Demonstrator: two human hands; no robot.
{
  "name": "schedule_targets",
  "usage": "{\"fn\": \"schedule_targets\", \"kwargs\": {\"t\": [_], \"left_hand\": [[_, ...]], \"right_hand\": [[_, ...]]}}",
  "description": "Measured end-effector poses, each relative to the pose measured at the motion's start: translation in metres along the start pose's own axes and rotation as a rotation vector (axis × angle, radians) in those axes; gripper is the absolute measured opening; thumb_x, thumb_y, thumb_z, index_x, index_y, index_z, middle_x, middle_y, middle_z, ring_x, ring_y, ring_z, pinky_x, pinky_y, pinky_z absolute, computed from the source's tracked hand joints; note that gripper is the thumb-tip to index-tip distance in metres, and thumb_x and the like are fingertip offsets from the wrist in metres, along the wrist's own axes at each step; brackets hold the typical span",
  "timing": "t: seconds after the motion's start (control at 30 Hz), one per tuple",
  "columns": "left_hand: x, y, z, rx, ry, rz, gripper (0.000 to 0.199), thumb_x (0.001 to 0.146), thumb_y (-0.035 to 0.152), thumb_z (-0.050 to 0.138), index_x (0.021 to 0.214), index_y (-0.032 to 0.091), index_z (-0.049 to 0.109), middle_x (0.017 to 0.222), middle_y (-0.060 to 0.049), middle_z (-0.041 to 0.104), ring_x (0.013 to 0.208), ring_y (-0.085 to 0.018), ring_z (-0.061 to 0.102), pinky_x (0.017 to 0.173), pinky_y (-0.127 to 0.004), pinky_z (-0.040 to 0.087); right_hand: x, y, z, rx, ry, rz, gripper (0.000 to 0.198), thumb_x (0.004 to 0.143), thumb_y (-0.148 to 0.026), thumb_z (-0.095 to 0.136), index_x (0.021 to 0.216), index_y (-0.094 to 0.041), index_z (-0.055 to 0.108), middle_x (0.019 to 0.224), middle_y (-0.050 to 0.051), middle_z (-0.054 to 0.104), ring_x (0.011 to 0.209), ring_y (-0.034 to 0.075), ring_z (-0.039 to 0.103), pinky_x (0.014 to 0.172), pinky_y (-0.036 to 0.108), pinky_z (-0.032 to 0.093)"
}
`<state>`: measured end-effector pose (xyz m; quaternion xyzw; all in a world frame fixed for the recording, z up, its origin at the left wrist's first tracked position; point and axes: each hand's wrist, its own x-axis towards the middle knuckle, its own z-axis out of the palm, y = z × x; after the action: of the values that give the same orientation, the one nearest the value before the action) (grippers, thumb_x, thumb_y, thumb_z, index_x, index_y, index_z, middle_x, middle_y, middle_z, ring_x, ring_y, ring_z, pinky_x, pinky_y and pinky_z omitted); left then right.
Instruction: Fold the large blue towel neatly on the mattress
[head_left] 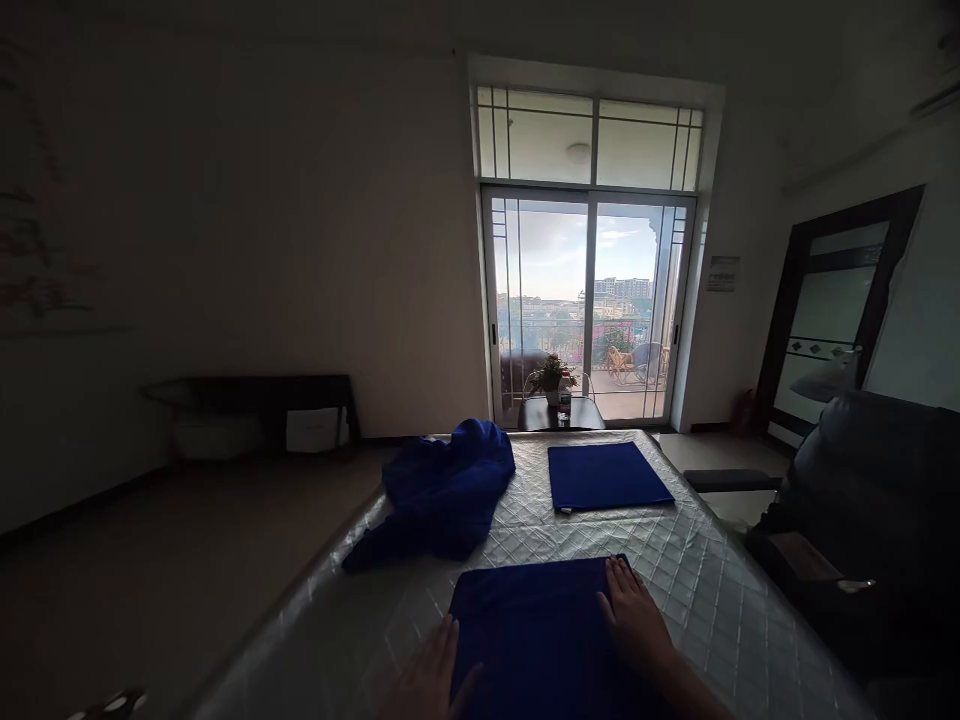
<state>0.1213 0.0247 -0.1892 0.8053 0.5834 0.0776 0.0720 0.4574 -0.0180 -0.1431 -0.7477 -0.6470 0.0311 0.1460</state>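
A flat blue cloth (536, 630), which looks folded, lies on the near part of the table in front of me. My left hand (424, 665) rests along its left edge, fingers stretched out and somewhat blurred. Near the far right corner of that cloth, my right hand (634, 610) lies flat with its fingers extended. Farther back on the right is a second blue cloth (611, 475), laid as a neat rectangle with a small white tag at its near edge. A crumpled heap of blue cloth (450, 490) sits at the back left.
The table wears a shiny quilted silver cover (720, 590). Beyond it, a small dark table (525, 415) bears a potted plant (551, 375) and a bottle (565, 400) before sliding glass doors. A black office chair (862, 500) stands close on the right; a dark bench (262, 410) is at left.
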Motion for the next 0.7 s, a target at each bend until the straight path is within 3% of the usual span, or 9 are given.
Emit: {"fn": "schedule_targets", "kwargs": {"t": [0.13,0.27,0.37,0.47,0.57,0.7], "left_hand": [[0.015,0.028,-0.012,0.012,0.035,-0.001,0.083,0.096,0.063,0.027,0.157,0.007,0.038,0.165,-0.013,0.029,0.154,-0.029,0.031,0.127,-0.047,0.030],[0.035,0.104,-0.022,-0.086,0.053,0.256,0.082,0.099,0.064,0.024,0.157,0.007,0.038,0.166,-0.015,0.030,0.155,-0.030,0.028,0.129,-0.048,0.028],[0.052,0.164,-0.014,-0.237,0.036,0.432,0.081,0.100,0.062,0.018,0.156,0.009,0.040,0.165,-0.014,0.033,0.156,-0.028,0.027,0.132,-0.046,0.024],[0.068,0.196,-0.001,-0.309,0.050,0.473,0.079,0.100,0.062,0.022,0.157,0.011,0.040,0.165,-0.013,0.034,0.157,-0.028,0.025,0.133,-0.046,0.021],[0.078,0.189,0.004,-0.273,0.056,0.416,0.079,0.099,0.062,0.025,0.157,0.011,0.039,0.166,-0.014,0.034,0.157,-0.030,0.024,0.132,-0.048,0.023],[0.079,0.133,-0.007,-0.146,0.072,0.284,0.079,0.100,0.061,0.022,0.156,0.008,0.041,0.164,-0.017,0.037,0.156,-0.032,0.027,0.130,-0.051,0.025]], "right_hand": [[0.002,0.007,0.011,0.016,0.041,0.024,0.072,0.101,-0.047,0.025,0.159,-0.004,0.031,0.168,0.014,0.028,0.158,0.024,0.022,0.131,0.041,0.017],[0.003,0.006,0.011,0.000,0.031,0.058,0.073,0.100,-0.048,0.024,0.159,-0.005,0.030,0.169,0.013,0.027,0.158,0.024,0.021,0.131,0.040,0.017],[0.005,0.007,0.012,-0.016,0.026,0.035,0.070,0.100,-0.044,0.026,0.159,-0.005,0.032,0.168,0.013,0.028,0.158,0.024,0.021,0.130,0.041,0.018],[0.006,0.011,0.015,-0.034,0.030,-0.006,0.065,0.098,-0.036,0.028,0.157,-0.009,0.038,0.167,0.012,0.030,0.158,0.024,0.023,0.130,0.042,0.021],[0.008,0.013,0.016,-0.009,0.034,0.025,0.067,0.098,-0.040,0.028,0.158,-0.011,0.038,0.167,0.010,0.030,0.157,0.024,0.025,0.129,0.041,0.022],[0.008,0.012,0.011,0.016,0.006,0.052,0.072,0.099,-0.046,0.025,0.160,-0.009,0.031,0.168,0.010,0.027,0.158,0.022,0.023,0.130,0.041,0.019]]}}
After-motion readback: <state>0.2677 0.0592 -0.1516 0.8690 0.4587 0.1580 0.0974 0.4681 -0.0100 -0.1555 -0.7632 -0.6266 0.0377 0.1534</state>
